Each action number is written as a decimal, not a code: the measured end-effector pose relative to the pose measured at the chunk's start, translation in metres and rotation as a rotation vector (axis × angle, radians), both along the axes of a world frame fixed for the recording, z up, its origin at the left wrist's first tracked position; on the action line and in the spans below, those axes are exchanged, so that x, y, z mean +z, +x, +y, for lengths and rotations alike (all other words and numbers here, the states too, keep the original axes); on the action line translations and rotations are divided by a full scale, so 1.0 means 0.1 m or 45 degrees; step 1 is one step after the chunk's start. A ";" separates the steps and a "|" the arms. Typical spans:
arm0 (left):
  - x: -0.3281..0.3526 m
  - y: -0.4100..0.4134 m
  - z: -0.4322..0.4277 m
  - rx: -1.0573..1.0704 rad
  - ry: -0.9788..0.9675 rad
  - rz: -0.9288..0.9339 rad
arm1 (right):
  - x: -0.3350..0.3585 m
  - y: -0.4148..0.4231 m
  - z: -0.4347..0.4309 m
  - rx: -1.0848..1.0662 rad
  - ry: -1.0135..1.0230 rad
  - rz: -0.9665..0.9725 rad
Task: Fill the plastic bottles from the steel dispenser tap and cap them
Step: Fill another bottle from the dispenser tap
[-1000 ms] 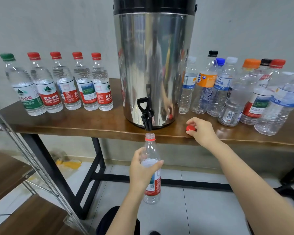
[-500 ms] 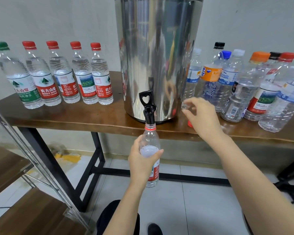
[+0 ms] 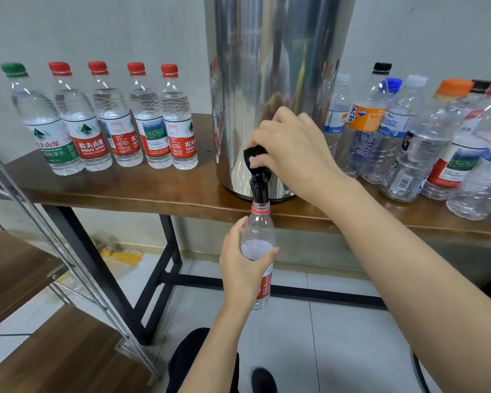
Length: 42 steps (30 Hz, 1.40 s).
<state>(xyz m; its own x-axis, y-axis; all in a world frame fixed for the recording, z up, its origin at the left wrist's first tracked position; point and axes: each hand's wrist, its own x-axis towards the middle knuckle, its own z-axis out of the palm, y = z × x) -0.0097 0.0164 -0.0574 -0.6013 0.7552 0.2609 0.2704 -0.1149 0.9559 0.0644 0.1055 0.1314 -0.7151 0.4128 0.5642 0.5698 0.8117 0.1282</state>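
Bottle [image 3: 258,225] sits upright in the left hand [image 3: 244,268], fingers wrapped round its middle, open neck right up at the black spout [image 3: 259,190] of the steel dispenser [image 3: 272,80]. Right hand [image 3: 295,151] is pinching the tap lever [image 3: 253,153], thumb and fingertips curled on it, with the spout straight below those fingers. Capped full bottles [image 3: 111,123] stand well off to the left of them.

I've got one steel dispenser [image 3: 272,80] with one tap [image 3: 258,182]. Left of it, five capped: one green-capped bottle [image 3: 44,123], four red-capped bottles [image 3: 112,120]. Right side's crowded, I make it eight mixed bottles [image 3: 366,120]. One uncapped bottle [image 3: 257,231]. Two hands: left hand [image 3: 241,268], right hand [image 3: 292,148]. One table [image 3: 153,191].
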 end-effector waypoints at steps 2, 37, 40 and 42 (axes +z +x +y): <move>0.00 -0.01 0.00 -0.002 0.004 0.003 | -0.02 -0.01 0.01 -0.004 0.040 0.045; -0.05 -0.01 0.04 0.012 0.020 -0.035 | -0.87 0.30 0.02 0.217 -0.488 0.922; -0.06 -0.01 0.04 0.021 0.017 -0.036 | -1.01 0.22 0.07 0.268 -0.506 1.049; -0.07 0.00 0.04 0.032 0.016 -0.036 | -1.06 0.17 0.07 0.290 -0.521 1.122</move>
